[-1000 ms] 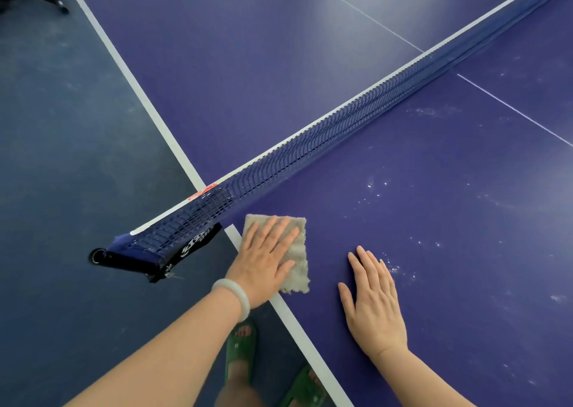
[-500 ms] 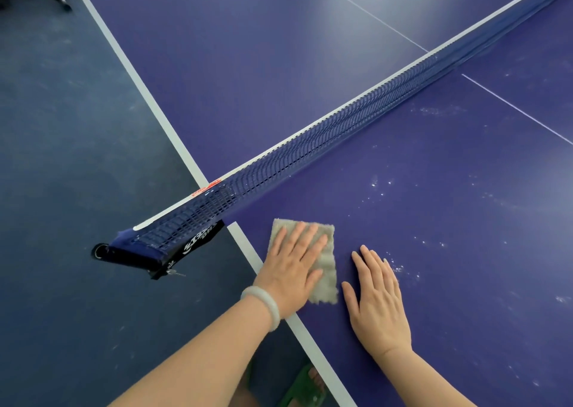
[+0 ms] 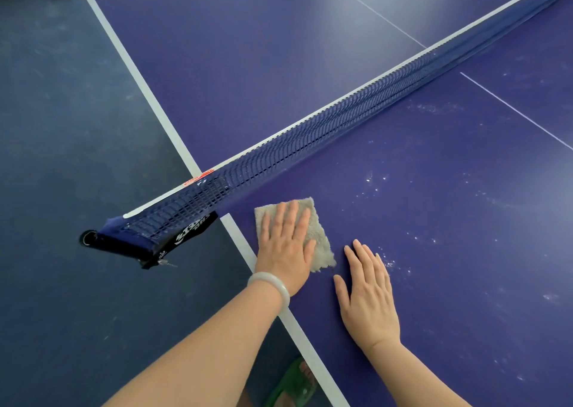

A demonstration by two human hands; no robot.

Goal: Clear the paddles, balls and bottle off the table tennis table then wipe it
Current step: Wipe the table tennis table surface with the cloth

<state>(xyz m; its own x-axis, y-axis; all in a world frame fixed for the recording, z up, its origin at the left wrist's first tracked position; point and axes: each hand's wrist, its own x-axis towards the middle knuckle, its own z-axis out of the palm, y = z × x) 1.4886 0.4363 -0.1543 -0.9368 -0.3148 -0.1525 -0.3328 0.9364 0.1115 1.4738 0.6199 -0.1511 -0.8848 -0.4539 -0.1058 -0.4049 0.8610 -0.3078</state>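
Observation:
A grey-beige cloth [image 3: 319, 239] lies flat on the purple table tennis table [image 3: 449, 220], close to the white side line and just in front of the net. My left hand [image 3: 286, 248], with a pale bangle on the wrist, presses flat on the cloth with fingers spread. My right hand [image 3: 367, 292] rests palm down on the bare table surface just right of the cloth, holding nothing. White specks and smears dot the table to the right of my hands. No paddles, balls or bottle are in view.
The dark blue net [image 3: 310, 137] runs diagonally from its clamp post [image 3: 130, 245] at the table's left edge to the upper right. Blue floor [image 3: 62, 158] lies to the left. A green sandal [image 3: 294, 382] shows below the table edge.
My left hand slid the cloth to the right along the table, then a little forward toward the net. My right hand stayed flat in about the same place.

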